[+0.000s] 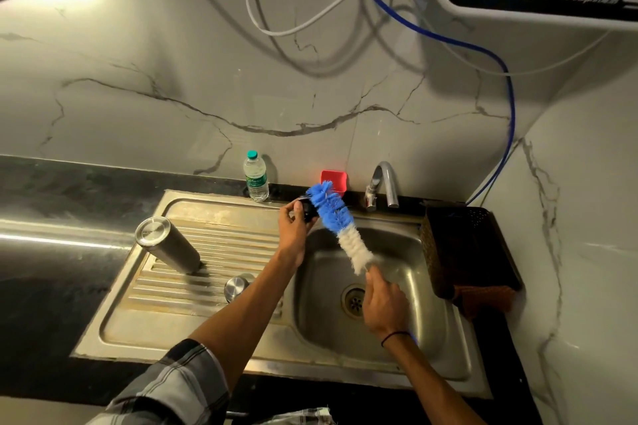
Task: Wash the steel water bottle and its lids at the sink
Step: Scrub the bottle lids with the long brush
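Observation:
The steel water bottle [168, 244] stands upside down on the ribbed drainboard [193, 304], left of the basin. A steel lid [237, 287] sits on the drainboard near the basin's edge. My left hand [293, 226] holds a small black lid [308, 208] above the basin's back left corner. My right hand [383, 302] grips the handle of a blue and white bottle brush [340, 222], whose blue tip touches the black lid.
The steel sink basin [407, 328] with its drain [354, 300] lies below my hands. A tap [383, 185] stands behind it. A plastic water bottle [256, 176] and a red holder [333, 180] stand at the back. A dark basket [466, 248] sits to the right.

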